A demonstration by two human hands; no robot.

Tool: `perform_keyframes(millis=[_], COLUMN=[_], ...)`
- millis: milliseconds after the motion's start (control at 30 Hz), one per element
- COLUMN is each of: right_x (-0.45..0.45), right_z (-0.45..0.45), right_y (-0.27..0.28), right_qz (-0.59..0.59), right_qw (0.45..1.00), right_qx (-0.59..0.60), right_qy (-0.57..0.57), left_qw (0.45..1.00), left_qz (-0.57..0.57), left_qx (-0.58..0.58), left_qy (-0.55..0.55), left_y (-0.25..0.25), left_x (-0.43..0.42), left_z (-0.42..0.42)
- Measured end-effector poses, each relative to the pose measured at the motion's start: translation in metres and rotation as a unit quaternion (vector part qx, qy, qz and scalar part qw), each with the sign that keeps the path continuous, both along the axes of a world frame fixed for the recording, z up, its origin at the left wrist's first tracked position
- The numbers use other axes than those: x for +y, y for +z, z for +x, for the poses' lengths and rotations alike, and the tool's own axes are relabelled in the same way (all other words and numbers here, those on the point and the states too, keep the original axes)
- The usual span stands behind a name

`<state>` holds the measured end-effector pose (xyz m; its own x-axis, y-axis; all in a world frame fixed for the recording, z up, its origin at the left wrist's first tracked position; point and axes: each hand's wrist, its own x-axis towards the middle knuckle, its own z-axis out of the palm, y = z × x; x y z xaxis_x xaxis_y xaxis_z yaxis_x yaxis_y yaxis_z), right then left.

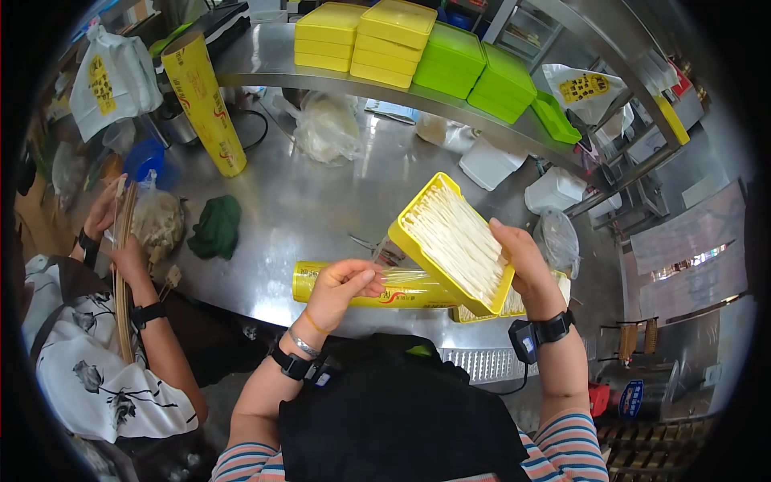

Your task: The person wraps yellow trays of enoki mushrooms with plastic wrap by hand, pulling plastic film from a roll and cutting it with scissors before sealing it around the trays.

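Note:
A yellow tray [405, 233] filled with thin white strands is tilted above the counter, and my right hand [522, 257] grips its right side. My left hand [347, 285] is over a yellow roll of cling film [309, 283] lying on the counter. Its thumb and fingers are pinched together on clear film that stretches toward the tray. Partly hidden beneath the raised tray and my right hand, another yellow tray [514, 304] with similar white contents rests on the counter.
Yellow boxes [389, 40] and green boxes [450, 60] stand on the steel shelf. An upright yellow roll [205, 104], a plastic bag [327, 128] and a green cloth [215, 228] are beyond. A co-worker [104, 353] at left holds long thin sticks [123, 281].

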<state>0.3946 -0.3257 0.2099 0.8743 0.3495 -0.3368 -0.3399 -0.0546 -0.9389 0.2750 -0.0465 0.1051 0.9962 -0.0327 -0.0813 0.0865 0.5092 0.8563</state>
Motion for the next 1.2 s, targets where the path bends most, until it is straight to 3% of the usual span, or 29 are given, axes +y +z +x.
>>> perform_keyframes(millis=[67, 133, 267, 333, 433, 567, 767, 833, 867, 933, 1033, 1200], right_x=[-0.005, -0.005, -0.019, -0.027, -0.025, -0.025, -0.027, -0.026, -0.026, -0.024, -0.022, -0.016], right_z=[-0.002, -0.007, -0.018, -0.027, -0.038, -0.048, -0.058, -0.06, -0.062, -0.065, -0.069, -0.072], right_y=[0.001, 0.003, -0.001, -0.004, 0.005, 0.009, -0.001, -0.002, -0.003, -0.003, -0.005, -0.002], right_qz=[0.0, 0.002, 0.025, 0.004, -0.073, -0.075, -0.069, -0.055, -0.055, -0.056, -0.05, -0.077], right_qw=[1.0, 1.0, 0.998, 0.995, 0.975, 0.961, 0.951, 0.95, 0.95, 0.948, 0.945, 0.939], right_qx=[0.013, 0.022, 0.023, 0.045, 0.016, 0.025, 0.047, 0.05, 0.051, 0.052, 0.052, 0.037], right_qy=[0.005, 0.01, 0.051, 0.088, 0.208, 0.266, 0.297, 0.303, 0.303, 0.309, 0.32, 0.332], left_qw=[1.0, 0.988, 0.969, 0.911, 0.87, 0.858, 0.841, 0.865, 0.865, 0.915, 0.901, 0.937], left_qz=[-0.002, 0.115, 0.215, 0.331, 0.373, 0.362, 0.325, 0.248, 0.247, 0.077, 0.082, 0.043], left_qx=[-0.008, -0.086, -0.117, -0.245, -0.319, -0.364, -0.408, -0.344, -0.343, -0.199, -0.271, -0.238], left_qy=[-0.002, -0.051, -0.03, 0.041, 0.049, 0.007, -0.143, -0.268, -0.269, -0.343, -0.329, -0.254], left_y=[-0.003, -0.009, -0.007, 0.015, 0.041, 0.063, 0.077, 0.08, 0.078, 0.071, 0.059, 0.059], left_x=[0.0, 0.005, 0.016, 0.019, 0.019, 0.017, 0.004, -0.001, -0.006, -0.017, -0.031, -0.06], left_z=[-0.002, -0.004, 0.003, 0.004, 0.003, 0.01, 0.03, 0.033, 0.031, 0.024, 0.023, 0.011])
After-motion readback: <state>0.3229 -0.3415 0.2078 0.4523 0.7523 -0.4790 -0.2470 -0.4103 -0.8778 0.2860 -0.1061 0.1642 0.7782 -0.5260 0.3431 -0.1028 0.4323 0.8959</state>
